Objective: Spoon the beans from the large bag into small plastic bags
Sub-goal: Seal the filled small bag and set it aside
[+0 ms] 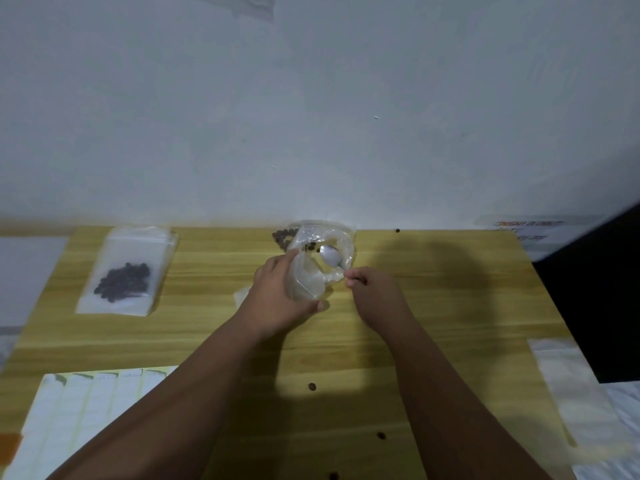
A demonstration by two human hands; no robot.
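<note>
Holding a clear, crumpled plastic bag (311, 271) up off the pale wooden worktop (433, 323), the left hand (277, 299) has its grip wrapped round the bag's lower half, thumb at the bottom edge. Just to the bag's 3 o'clock, the right hand (370, 292) is pinched shut on the handle of a shiny metal spoon (330, 256), whose bowl sits inside the bag's open mouth. A few dark brown beans (310, 247) show inside the bag, and a small cluster (282, 237) lies on the worktop at its 11 o'clock. Toward 9 o'clock, well apart, a small flat clear zip bag (124, 271) lies with a heap of dark beans in it. Stray beans (312, 386) dot the worktop toward 6 o'clock. White label sheets (69, 410) lie at 7 o'clock; a pale plastic sheet (575, 393) lies at 4 o'clock.
</note>
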